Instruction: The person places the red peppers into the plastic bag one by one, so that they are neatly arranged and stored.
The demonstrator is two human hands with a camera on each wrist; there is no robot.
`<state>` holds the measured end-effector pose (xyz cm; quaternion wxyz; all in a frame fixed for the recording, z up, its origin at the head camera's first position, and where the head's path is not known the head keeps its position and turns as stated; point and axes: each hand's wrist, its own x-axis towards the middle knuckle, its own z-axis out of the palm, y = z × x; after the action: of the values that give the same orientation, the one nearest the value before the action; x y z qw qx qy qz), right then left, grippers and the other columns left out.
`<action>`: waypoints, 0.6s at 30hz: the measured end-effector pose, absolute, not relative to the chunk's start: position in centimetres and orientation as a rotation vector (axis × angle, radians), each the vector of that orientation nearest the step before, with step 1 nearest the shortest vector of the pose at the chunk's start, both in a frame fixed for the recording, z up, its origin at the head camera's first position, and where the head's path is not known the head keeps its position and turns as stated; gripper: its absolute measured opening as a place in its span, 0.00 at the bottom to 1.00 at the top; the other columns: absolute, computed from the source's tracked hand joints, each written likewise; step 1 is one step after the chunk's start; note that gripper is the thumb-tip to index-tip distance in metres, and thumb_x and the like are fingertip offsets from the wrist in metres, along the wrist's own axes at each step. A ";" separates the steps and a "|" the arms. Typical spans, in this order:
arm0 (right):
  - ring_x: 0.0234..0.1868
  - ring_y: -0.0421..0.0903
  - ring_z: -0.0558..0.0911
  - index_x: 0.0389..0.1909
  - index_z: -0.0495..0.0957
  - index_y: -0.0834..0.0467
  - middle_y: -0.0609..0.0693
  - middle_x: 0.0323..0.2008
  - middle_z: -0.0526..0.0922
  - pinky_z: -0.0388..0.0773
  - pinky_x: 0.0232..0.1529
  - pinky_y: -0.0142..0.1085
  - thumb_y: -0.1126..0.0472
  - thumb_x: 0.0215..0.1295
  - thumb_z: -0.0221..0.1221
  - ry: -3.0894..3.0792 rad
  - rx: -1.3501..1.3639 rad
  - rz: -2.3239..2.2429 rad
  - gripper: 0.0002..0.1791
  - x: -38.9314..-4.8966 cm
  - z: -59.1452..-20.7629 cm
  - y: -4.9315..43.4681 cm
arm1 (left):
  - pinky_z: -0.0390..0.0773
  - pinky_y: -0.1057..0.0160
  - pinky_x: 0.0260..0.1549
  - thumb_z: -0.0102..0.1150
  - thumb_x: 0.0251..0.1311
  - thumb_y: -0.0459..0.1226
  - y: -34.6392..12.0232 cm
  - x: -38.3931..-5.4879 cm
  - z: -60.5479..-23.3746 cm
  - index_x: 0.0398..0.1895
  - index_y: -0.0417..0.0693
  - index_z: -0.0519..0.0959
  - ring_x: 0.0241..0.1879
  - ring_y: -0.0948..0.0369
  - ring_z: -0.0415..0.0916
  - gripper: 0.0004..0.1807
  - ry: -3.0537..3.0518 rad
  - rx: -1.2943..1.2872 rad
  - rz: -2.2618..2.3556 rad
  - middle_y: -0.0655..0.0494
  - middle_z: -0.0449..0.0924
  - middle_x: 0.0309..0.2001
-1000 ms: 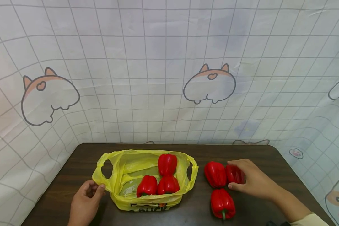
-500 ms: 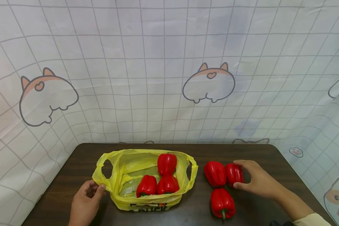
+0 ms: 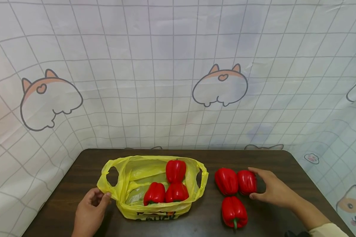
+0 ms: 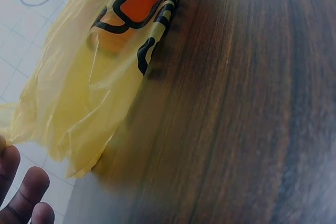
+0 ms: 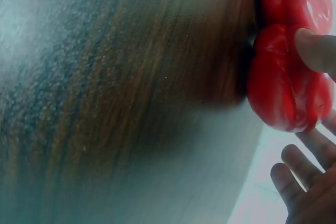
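Observation:
My left hand [image 3: 90, 210] pinches the left side of a yellow plastic bag [image 3: 123, 204] just below its handle hole. In the left wrist view the printed bag [image 4: 100, 108] stretches away from the fingers. The bag stands with its mouth wide, and three red bell peppers [image 3: 176, 171] show inside. Right of it, three more lie grouped: a left one [image 3: 226, 181], a front one with a green stem [image 3: 234, 212] and a right one [image 3: 247, 182]. Beside that right pepper, my right hand [image 3: 274, 191] has thumb and fingers spread, the thumb overlapping a red pepper [image 5: 283, 87] in the right wrist view.
Everything sits on a dark wood-grain table [image 3: 213, 227]. A white grid-patterned cloth [image 3: 166, 125] with cartoon corgis hangs behind the table and along its sides.
My right hand has drawn back to the right, uncovering more of the right pepper, which has barely shifted. The left hand and the bag stay as they were.

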<state>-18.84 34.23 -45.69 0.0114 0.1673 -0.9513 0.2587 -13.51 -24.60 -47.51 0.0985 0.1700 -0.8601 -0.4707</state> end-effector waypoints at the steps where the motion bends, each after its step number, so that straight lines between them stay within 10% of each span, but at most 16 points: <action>1: 0.65 0.69 0.69 0.72 0.66 0.62 0.63 0.66 0.72 0.70 0.56 0.68 0.47 0.50 0.79 -2.965 0.523 0.805 0.52 -18.8 -45.8 34.3 | 0.75 0.64 0.29 0.61 0.72 0.49 -24.6 -13.5 -47.5 0.53 0.41 0.77 0.34 0.60 0.80 0.20 -2.547 0.501 -1.394 0.51 0.84 0.38; 18: 0.58 0.64 0.77 0.67 0.72 0.60 0.61 0.61 0.77 0.77 0.52 0.62 0.44 0.50 0.79 -2.922 0.460 0.752 0.46 -18.8 -45.6 34.2 | 0.76 0.65 0.31 0.62 0.72 0.49 -24.7 -13.4 -47.6 0.53 0.42 0.78 0.34 0.62 0.80 0.20 -2.539 0.482 -1.404 0.51 0.84 0.37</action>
<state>-18.83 34.17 -45.58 0.0450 0.1505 -0.9564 0.2461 -13.43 -24.71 -47.60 0.1001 0.1631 -0.8589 -0.4750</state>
